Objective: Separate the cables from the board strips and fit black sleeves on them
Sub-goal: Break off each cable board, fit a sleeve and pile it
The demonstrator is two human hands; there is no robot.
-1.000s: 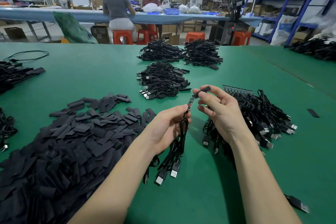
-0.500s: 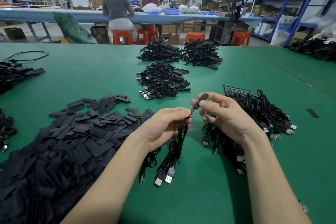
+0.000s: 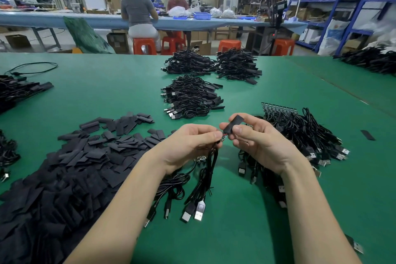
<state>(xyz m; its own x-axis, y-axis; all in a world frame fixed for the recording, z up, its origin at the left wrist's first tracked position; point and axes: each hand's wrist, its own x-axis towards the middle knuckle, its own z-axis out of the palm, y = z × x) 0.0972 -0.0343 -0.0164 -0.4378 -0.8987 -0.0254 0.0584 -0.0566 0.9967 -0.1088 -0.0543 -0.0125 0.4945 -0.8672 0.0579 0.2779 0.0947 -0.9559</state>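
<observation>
My left hand [image 3: 190, 146] grips a small bunch of black USB cables [image 3: 201, 186] just below their board ends; the plugs dangle over the green table. My right hand [image 3: 261, 143] pinches a flat black sleeve [image 3: 232, 124] between thumb and forefinger, its lower mouth covering the small board tip of one cable, with a bit of red wire showing at the left fingertips. A large pile of loose black sleeves [image 3: 64, 178] lies at the left. Cables still joined to a board strip [image 3: 278, 107] lie in a heap [image 3: 310, 139] to the right.
Three heaps of sleeved cables [image 3: 190, 94] sit further back in the middle. More cable piles lie at the left edge [image 3: 19, 90] and far right [image 3: 372, 60]. One stray sleeve [image 3: 367, 135] lies right. Two people sit at a blue bench [image 3: 64, 19] beyond the table.
My hands have come closer together and dropped slightly. The sleeve has slid down over the cable's board tip, which showed bare between the hands earlier.
</observation>
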